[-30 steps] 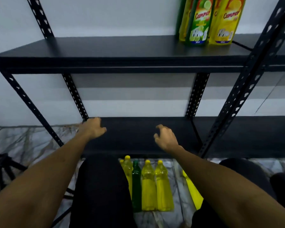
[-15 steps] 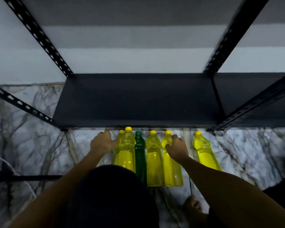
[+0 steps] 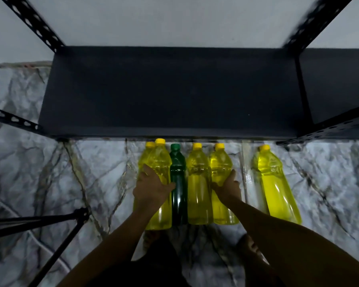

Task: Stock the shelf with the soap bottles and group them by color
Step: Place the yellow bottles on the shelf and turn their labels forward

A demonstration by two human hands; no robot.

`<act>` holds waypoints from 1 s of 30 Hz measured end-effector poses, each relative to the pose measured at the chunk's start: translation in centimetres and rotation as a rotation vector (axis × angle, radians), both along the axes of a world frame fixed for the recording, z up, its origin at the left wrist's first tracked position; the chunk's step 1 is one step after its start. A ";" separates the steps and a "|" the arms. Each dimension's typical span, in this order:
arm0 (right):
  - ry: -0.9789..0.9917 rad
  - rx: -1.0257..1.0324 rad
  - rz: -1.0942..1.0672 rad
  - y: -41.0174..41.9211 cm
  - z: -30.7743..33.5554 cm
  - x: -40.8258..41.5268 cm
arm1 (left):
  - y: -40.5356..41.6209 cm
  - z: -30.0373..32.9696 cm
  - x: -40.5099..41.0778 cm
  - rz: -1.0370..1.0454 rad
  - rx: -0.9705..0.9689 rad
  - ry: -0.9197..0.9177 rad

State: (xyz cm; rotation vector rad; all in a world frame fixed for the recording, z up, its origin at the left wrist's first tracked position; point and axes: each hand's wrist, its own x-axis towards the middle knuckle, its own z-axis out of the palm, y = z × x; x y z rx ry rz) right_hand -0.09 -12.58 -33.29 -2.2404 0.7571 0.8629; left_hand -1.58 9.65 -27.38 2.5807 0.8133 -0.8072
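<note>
Several yellow soap bottles and one green bottle [image 3: 178,183] stand in a row on the marble floor, just in front of the black lower shelf [image 3: 170,90]. My left hand [image 3: 151,188] wraps round the leftmost front yellow bottle [image 3: 160,162], thumb reaching the green one. My right hand [image 3: 227,186] grips the yellow bottle [image 3: 221,164] at the right end of the group. Between them stands another yellow bottle [image 3: 198,183]. One more yellow bottle [image 3: 275,183] stands apart to the right. A further yellow cap [image 3: 150,144] peeks out behind the left bottle.
The shelf's perforated black posts [image 3: 31,23] rise at the corners, and a second shelf board [image 3: 336,83] adjoins on the right. A black tripod leg [image 3: 56,241] crosses the floor at lower left. My feet [image 3: 249,245] are on the floor below the bottles.
The view has tilted down from the upper shelf to the floor. Both hands dropped from the lower shelf's edge to the bottle row and closed round a yellow bottle each.
</note>
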 end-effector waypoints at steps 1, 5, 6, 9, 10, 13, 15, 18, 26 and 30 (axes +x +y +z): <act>-0.007 -0.006 0.006 0.0 -0.1 0.0 | -0.2 -0.2 -0.1 0.003 0.014 -0.010; -0.022 -0.029 0.035 0.0 -0.2 -0.3 | -0.2 -0.5 0.1 0.026 0.034 -0.036; -0.031 -0.035 0.042 0.2 -0.2 -0.3 | -0.2 -0.4 0.2 0.030 0.033 -0.041; -0.050 -0.051 0.049 0.4 0.2 -0.3 | -0.1 -0.1 0.4 0.025 0.038 -0.045; -0.059 -0.054 0.050 0.4 0.3 -0.3 | -0.1 0.0 0.5 0.023 0.038 -0.042; -0.071 -0.075 0.073 0.3 0.7 -0.7 | 0.1 0.1 0.6 0.022 0.024 -0.027; -0.077 -0.088 0.095 0.1 1.2 -1.0 | 0.3 0.3 0.6 0.027 -0.004 -0.028; -0.088 -0.113 0.112 -0.2 2.4 -1.3 | 0.6 0.7 0.4 0.017 -0.063 -0.029; -0.229 -0.062 0.164 0.2 6.9 -1.0 | 0.6 4.6 0.7 -0.023 -0.149 -0.103; -0.320 -0.024 0.176 0.3 10.3 0.1 | 1.3 8.5 2.1 -0.073 -0.159 -0.182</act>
